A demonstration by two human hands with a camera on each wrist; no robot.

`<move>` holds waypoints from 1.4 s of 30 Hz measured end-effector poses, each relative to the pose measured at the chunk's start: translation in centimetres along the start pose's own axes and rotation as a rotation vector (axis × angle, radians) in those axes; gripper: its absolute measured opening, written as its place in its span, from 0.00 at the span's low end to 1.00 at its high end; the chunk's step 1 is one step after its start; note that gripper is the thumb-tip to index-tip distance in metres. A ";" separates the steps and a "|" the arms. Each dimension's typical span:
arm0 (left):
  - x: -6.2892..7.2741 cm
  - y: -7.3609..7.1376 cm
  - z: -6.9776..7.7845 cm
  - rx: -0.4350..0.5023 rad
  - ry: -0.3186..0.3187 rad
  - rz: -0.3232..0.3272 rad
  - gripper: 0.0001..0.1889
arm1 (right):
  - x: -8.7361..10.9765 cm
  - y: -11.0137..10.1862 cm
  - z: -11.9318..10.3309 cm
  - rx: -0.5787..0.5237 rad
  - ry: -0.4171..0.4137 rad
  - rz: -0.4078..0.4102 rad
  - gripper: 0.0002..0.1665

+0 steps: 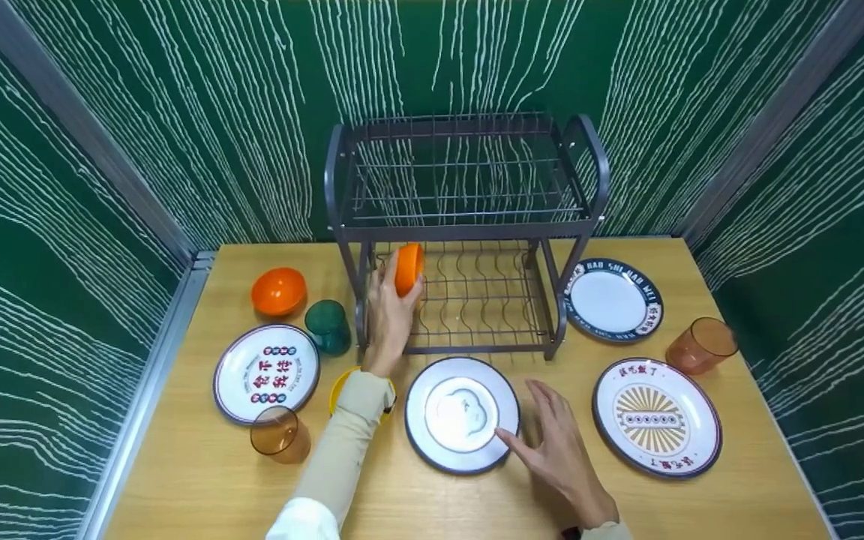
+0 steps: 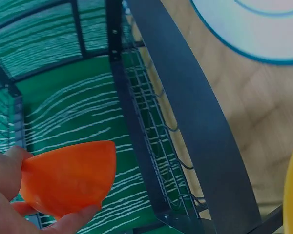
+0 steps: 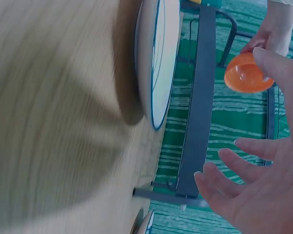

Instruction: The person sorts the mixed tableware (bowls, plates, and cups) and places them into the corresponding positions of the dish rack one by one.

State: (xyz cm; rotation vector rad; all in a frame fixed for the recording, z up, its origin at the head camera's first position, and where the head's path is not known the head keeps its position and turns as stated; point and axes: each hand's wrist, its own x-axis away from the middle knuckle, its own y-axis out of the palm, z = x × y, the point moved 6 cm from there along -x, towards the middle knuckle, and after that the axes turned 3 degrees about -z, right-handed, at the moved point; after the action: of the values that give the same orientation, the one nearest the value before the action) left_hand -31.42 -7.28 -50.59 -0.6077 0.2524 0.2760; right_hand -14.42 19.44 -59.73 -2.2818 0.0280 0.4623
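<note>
My left hand (image 1: 391,307) grips an orange bowl (image 1: 409,270), tipped on its side, at the left end of the dish rack's lower tier (image 1: 477,349). In the left wrist view the thumb and fingers hold the orange bowl (image 2: 71,178) beside the rack's dark frame (image 2: 195,107). My right hand (image 1: 556,450) hovers at the right edge of a white plate (image 1: 432,442) in front of the rack, fingers spread and holding nothing. The right wrist view shows the right hand (image 3: 263,180) with its fingers apart, and the orange bowl (image 3: 248,73) beyond it.
Left of the rack are another orange bowl (image 1: 279,292), a green cup (image 1: 328,328), a printed plate (image 1: 241,375) and an amber cup (image 1: 280,435). A yellow bowl (image 1: 338,390) lies under the left forearm. On the right are a dark-rimmed plate (image 1: 608,300), a sunburst plate (image 1: 657,457) and an amber cup (image 1: 702,346).
</note>
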 end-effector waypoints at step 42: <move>-7.2 4.1 -3.8 -0.107 0.017 0.017 0.28 | -1.4 2.0 -1.3 -0.013 -0.103 0.019 0.53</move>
State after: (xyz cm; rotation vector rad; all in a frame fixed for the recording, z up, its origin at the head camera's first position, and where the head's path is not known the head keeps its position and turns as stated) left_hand -40.08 -7.64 -53.49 -0.7147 0.2607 0.3019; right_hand -15.68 16.93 -59.84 -2.2688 -0.0056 0.5912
